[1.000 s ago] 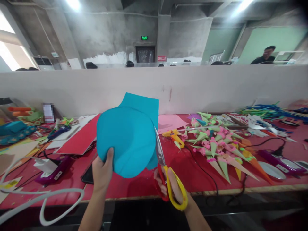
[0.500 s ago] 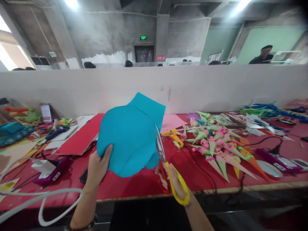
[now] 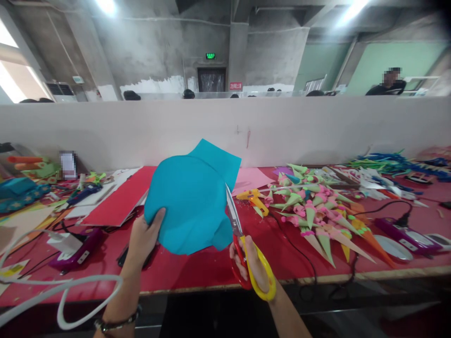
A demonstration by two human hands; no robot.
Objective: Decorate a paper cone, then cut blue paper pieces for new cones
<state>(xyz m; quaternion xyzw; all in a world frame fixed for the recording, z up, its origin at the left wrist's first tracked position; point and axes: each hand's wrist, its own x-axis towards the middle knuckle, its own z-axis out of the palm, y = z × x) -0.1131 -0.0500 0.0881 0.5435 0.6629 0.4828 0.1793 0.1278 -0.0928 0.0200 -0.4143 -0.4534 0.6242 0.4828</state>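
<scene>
A teal sheet (image 3: 190, 197), paper or thin foam, is held up above the red table, cut to a rounded outline on its near and left sides. A squarish corner of it sticks up at the back. My left hand (image 3: 147, 232) pinches its left edge, thumb on top and fingers hidden beneath. In my right hand (image 3: 250, 263) is a pair of scissors (image 3: 234, 218) with one yellow and one red handle. The blades point away from me at the sheet's right edge, nearly together. A loose cut flap of the sheet hangs beside them.
A yellow glue gun (image 3: 254, 199) lies right of the scissors, near a pile of cone-shaped pieces (image 3: 313, 206). Red board (image 3: 118, 197) lies at the left. Purple power strips (image 3: 75, 253) and cables flank the work area. A low white partition (image 3: 197, 122) stands behind.
The scissors' handles have come closer together and the blades have closed further at the sheet's edge. The sheet and left hand have shifted only slightly.
</scene>
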